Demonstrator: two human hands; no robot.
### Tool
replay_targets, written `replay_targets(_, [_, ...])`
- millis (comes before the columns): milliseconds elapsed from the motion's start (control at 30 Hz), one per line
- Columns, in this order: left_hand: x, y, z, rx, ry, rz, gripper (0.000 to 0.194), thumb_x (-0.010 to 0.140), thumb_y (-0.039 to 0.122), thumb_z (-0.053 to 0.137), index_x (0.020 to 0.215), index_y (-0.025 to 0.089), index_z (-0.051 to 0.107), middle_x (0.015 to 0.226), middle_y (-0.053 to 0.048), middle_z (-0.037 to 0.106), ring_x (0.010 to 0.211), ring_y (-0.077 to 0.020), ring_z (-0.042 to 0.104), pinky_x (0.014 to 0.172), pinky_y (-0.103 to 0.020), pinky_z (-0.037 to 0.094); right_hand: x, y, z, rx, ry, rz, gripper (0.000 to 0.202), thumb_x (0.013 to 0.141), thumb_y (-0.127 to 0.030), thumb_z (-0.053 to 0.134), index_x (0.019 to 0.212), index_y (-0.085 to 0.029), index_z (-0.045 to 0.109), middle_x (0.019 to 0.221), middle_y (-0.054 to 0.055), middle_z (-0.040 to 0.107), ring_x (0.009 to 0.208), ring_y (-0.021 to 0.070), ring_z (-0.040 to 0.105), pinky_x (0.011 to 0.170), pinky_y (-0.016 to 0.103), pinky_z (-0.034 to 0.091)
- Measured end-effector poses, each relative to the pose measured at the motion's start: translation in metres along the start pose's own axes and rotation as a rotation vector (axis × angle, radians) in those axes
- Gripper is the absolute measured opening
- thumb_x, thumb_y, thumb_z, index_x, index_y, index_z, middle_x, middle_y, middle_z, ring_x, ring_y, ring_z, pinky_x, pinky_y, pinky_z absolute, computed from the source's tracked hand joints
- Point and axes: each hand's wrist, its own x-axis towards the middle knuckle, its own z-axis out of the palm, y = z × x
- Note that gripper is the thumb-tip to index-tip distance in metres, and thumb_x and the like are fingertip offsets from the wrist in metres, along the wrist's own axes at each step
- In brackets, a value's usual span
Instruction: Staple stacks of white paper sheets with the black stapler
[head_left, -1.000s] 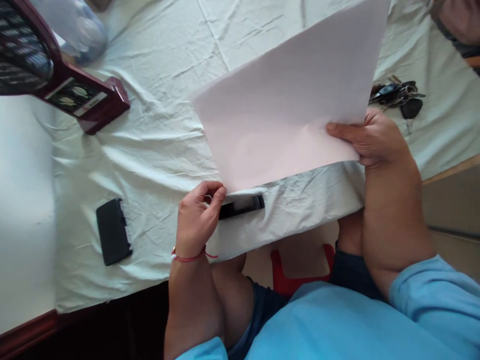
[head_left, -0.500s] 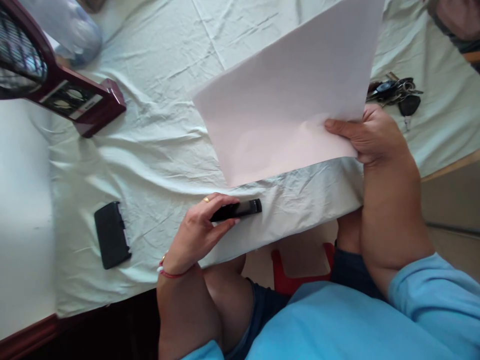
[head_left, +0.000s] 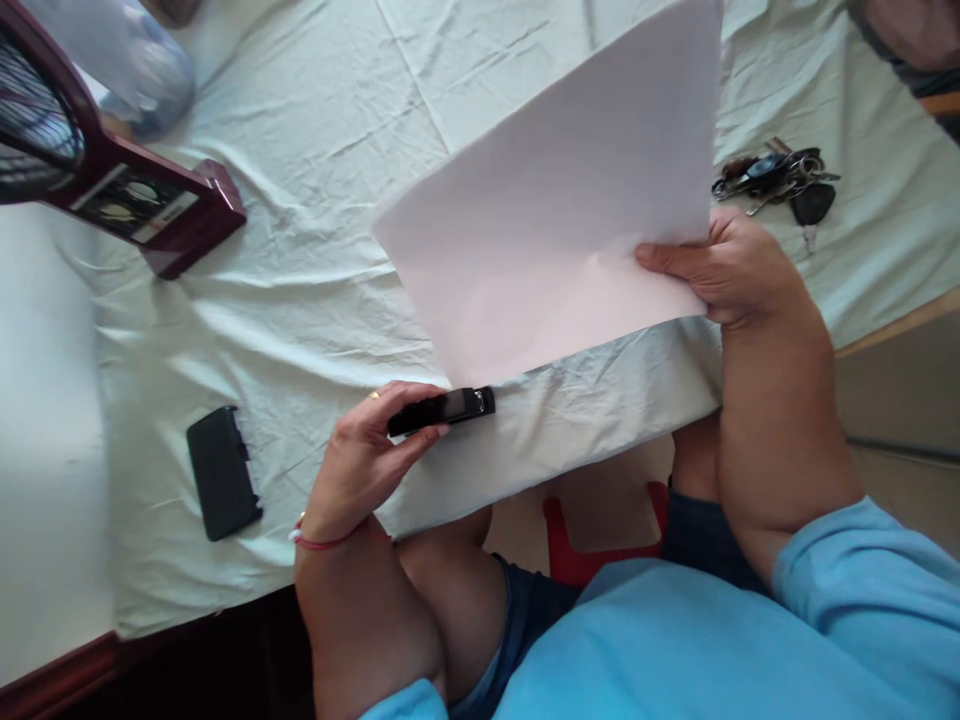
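Observation:
My left hand (head_left: pixel 375 440) is closed around a black stapler (head_left: pixel 442 408), thumb on the near side and fingers on the far side. The stapler's front end points right, close to the lower left corner of some white paper (head_left: pixel 555 220). My right hand (head_left: pixel 720 265) grips that paper at its right edge, with the thumb on top and the other fingers hidden beneath. The sheet is tilted and slightly bowed above the cloth; whether it is one sheet or more I cannot tell.
A pale green cloth (head_left: pixel 315 330) covers the table in wrinkles. At the left lies a black rectangular case (head_left: pixel 223 473). A dark red racket-shaped object (head_left: pixel 150 200) and a plastic bag (head_left: pixel 150 80) are at the upper left. Keys (head_left: pixel 787 180) lie to the right, a red stool (head_left: pixel 570 550) below.
My left hand has moved left with the stapler, its front end now nearer the paper's lower left corner. The paper and my right hand have shifted slightly left.

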Motion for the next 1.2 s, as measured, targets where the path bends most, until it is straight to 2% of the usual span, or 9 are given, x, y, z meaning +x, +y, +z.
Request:
replay_targets(167, [0.001,-0.004,-0.001,-0.027,0.035,-0.077,0.033,0.089,0.046,0.096,0.117,0.029,0.090,0.115,-0.007,0.088,0.113,-0.0350,0.080,0.107,-0.053,0.057,0.000,-0.001,0.002,0.018,0.052,-0.009,0.031,0.082,-0.031,0.113,0.101,-0.026,0.089,0.117,0.003,0.095,0.114,0.0280,0.090,0.112,0.046,0.077])
replay_targets(300, [0.001,-0.004,-0.001,-0.028,0.041,-0.104,0.036,0.088,0.048,0.096,0.117,0.029,0.090,0.114,-0.007,0.088,0.112,-0.0356,0.080,0.108,-0.053,0.057,0.002,0.001,0.002,0.056,0.091,-0.005,0.033,0.085,-0.028,0.113,0.106,-0.025,0.087,0.124,0.005,0.095,0.126,0.0303,0.089,0.122,0.050,0.074])
replay_targets(433, [0.002,-0.001,-0.001,-0.034,0.040,-0.101,0.036,0.087,0.047,0.095,0.117,0.028,0.090,0.117,-0.007,0.089,0.115,-0.0366,0.081,0.108,-0.054,0.060,0.005,0.002,0.002,0.068,0.108,0.008,0.034,0.084,-0.023,0.112,0.107,-0.025,0.088,0.126,0.005,0.094,0.134,0.0325,0.087,0.124,0.052,0.073])
replay_targets(533, [0.003,0.001,-0.001,-0.034,0.026,-0.099,0.036,0.088,0.048,0.095,0.117,0.028,0.090,0.116,-0.008,0.089,0.114,-0.0366,0.082,0.106,-0.054,0.061,0.005,-0.002,0.006,0.043,0.117,0.063,0.027,0.086,-0.016,0.106,0.103,-0.025,0.087,0.120,0.005,0.094,0.131,0.0322,0.088,0.122,0.052,0.073])
replay_targets(667, [0.002,0.001,-0.001,-0.022,0.023,-0.101,0.036,0.088,0.049,0.095,0.117,0.028,0.090,0.116,-0.008,0.090,0.115,-0.0365,0.082,0.107,-0.055,0.062,0.002,-0.011,0.013,-0.010,0.126,0.174,0.018,0.090,-0.008,0.097,0.095,-0.020,0.085,0.109,0.008,0.093,0.116,0.0297,0.089,0.121,0.053,0.073])
replay_targets(800, [0.002,-0.001,-0.002,-0.025,0.025,-0.109,0.037,0.087,0.049,0.096,0.118,0.029,0.090,0.118,-0.008,0.091,0.117,-0.0370,0.083,0.109,-0.056,0.062,0.001,-0.011,0.013,-0.008,0.084,0.211,0.015,0.092,-0.011,0.097,0.094,-0.020,0.086,0.108,0.008,0.093,0.109,0.0261,0.088,0.120,0.046,0.073])
replay_targets(900, [0.002,-0.003,-0.002,-0.035,0.023,-0.113,0.037,0.087,0.050,0.096,0.118,0.030,0.090,0.120,-0.008,0.091,0.117,-0.0371,0.083,0.110,-0.056,0.061,0.000,-0.010,0.012,-0.014,0.077,0.199,0.015,0.092,-0.013,0.098,0.094,-0.022,0.086,0.104,0.006,0.093,0.110,0.0266,0.088,0.116,0.043,0.074])
replay_targets(1067, [0.002,-0.005,-0.002,-0.026,0.041,-0.118,0.039,0.088,0.052,0.096,0.119,0.029,0.090,0.118,-0.008,0.090,0.115,-0.0358,0.081,0.109,-0.055,0.059,-0.002,-0.015,0.014,-0.044,0.097,0.223,0.015,0.093,-0.011,0.096,0.093,-0.022,0.085,0.098,0.005,0.092,0.110,0.0271,0.087,0.123,0.050,0.073])
replay_targets(1200, [0.002,-0.007,-0.001,-0.045,0.049,-0.129,0.039,0.086,0.050,0.097,0.118,0.029,0.089,0.119,-0.008,0.089,0.118,-0.0368,0.081,0.113,-0.056,0.057,-0.001,-0.012,0.007,-0.069,0.072,0.227,0.015,0.093,-0.015,0.100,0.097,-0.022,0.087,0.101,0.006,0.093,0.109,0.0262,0.085,0.127,0.051,0.070])
